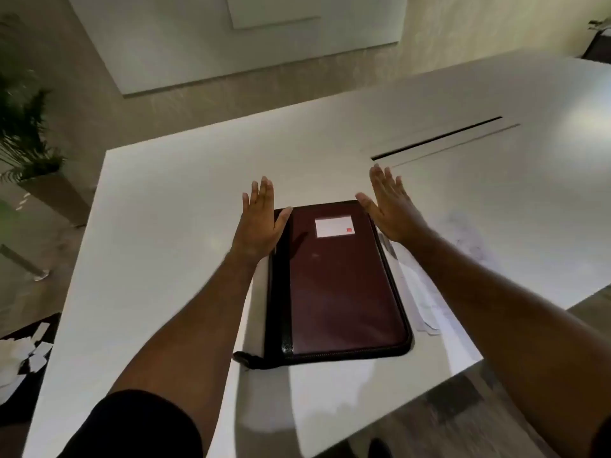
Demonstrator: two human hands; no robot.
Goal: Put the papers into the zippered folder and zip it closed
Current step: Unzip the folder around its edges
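Hands, left (259, 223) and right (391, 213), hover with fingers spread and empty, flanking the shut folder (340, 285), seemingly to open it for the papers (420, 292) beside it.

Office, white conference table (185, 200), potted plant (26, 127)

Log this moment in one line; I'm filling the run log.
left hand: open, empty | right hand: open, empty | folder: closed, flat on table | papers: outside, right of folder
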